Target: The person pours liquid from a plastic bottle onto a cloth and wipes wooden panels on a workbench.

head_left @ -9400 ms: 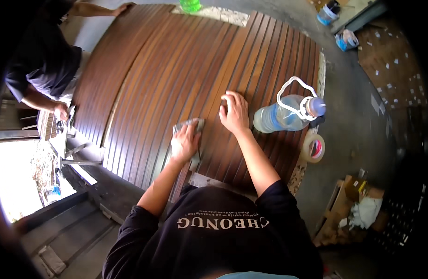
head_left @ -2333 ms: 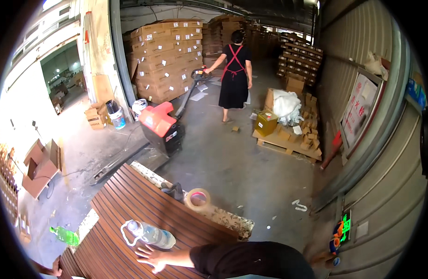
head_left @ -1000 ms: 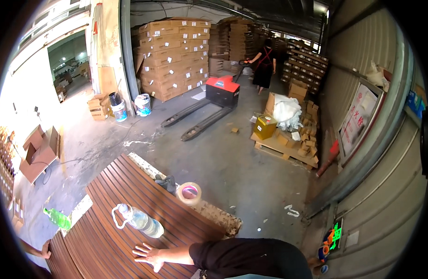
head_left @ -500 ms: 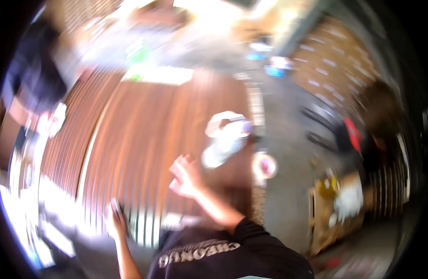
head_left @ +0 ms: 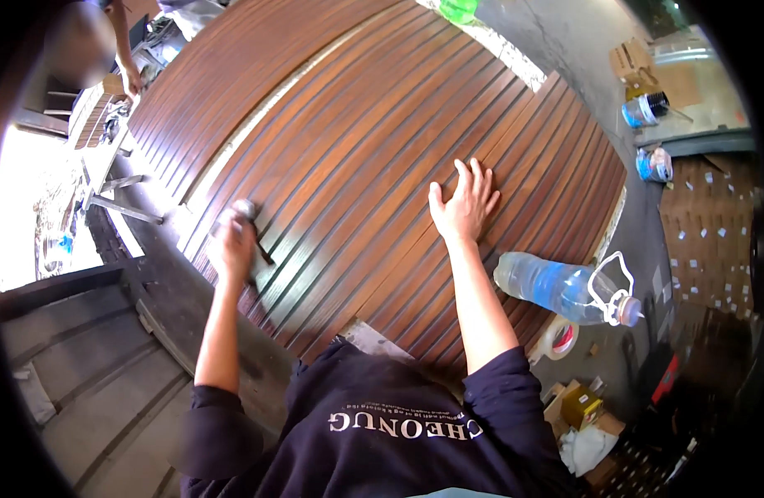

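Observation:
A large reddish-brown slatted wood panel (head_left: 357, 191) with dark grooves lies in front of me. My left hand (head_left: 232, 245) is closed, blurred by motion, over the panel's near left edge. In it is a small dark tool with a rounded grey end (head_left: 246, 208); its exact kind is unclear. Palm down on the slats, my right hand (head_left: 466, 203) rests with its fingers spread and nothing in them. Near my right forearm, a large clear bottle (head_left: 556, 286) with a blue band and a white handle lies on its side on the panel's right part.
A roll of tape (head_left: 558, 338) is at the panel's right edge. Another slatted panel (head_left: 224, 91) adjoins on the left, with another person's hand (head_left: 132, 83) at its far side. A green bottle (head_left: 458, 8) stands at the back; paint buckets (head_left: 645, 109) are at right.
The view has turned, and the panel now runs diagonally. The large bottle shows nearer my right forearm. My right hand is now flat on the slats; my left still holds the tool.

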Available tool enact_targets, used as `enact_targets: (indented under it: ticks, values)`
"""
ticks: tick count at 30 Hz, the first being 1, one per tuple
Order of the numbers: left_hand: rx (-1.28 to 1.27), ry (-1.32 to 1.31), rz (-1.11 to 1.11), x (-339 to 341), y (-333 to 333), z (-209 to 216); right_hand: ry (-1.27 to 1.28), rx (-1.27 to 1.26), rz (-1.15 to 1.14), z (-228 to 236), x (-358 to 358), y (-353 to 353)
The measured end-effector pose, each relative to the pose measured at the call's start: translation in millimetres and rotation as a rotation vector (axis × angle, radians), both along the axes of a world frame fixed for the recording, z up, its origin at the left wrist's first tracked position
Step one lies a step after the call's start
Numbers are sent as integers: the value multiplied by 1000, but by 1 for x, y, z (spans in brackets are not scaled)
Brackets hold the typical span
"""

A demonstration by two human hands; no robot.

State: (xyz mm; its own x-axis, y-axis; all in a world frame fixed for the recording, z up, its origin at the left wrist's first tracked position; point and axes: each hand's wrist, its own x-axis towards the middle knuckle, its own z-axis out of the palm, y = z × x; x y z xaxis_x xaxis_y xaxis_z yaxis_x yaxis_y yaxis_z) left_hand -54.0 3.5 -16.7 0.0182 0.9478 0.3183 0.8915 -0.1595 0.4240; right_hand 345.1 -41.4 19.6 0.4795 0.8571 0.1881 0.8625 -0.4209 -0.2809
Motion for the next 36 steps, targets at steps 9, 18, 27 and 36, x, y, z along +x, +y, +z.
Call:
enact_targets:
  ticks: [9,18,27,36]
  values:
    - [57,-77,-832,175,-4,28,-50,-31,-22,-2,0,3]
    - [-108,187,-152,189,150,28,-1,-17,-44,0,-3,1]
    - [-43,67,-607,230,123,26,46,0,-39,1,-1,0]
    - [162,-163,-950,289,76,20,80,-38,-56,2,1,0]
